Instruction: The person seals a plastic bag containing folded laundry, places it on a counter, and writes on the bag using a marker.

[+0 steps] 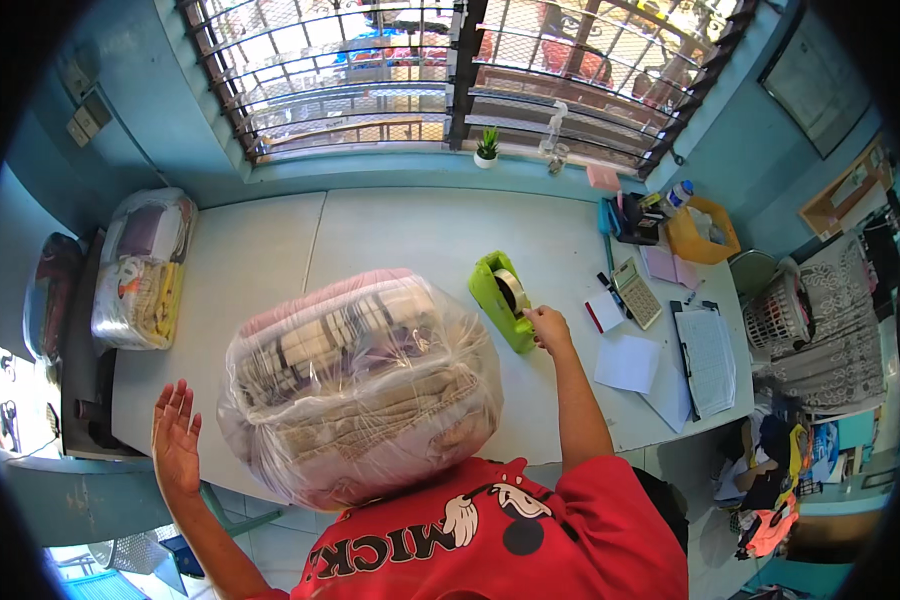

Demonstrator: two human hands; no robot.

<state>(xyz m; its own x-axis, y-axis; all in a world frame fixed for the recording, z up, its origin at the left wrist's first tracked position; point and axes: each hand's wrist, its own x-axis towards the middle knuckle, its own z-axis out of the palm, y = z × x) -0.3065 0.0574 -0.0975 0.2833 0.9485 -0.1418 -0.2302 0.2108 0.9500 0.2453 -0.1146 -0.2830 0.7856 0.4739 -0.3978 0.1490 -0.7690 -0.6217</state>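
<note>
A large clear plastic bag of folded cloth items (367, 390) lies on the white table (255, 240) against the red shirt, its plastic gathered and creased. To its right is a green tape dispenser (504, 307) with a roll of tape in it. The fingers of my right hand (549, 330) are at the dispenser's near right side, closed on what seems to be the tape's end; the held part is too small to see clearly. My left hand (176, 442) is raised left of the bag, palm up and fingers apart, holding nothing.
Two packed plastic bundles (139, 300) lie at the table's left end. On the right are a calculator (637, 292), white papers (627, 364), a clipboard (706, 360) and a yellow bin (702, 232). A potted plant (487, 148) stands on the sill of the barred window.
</note>
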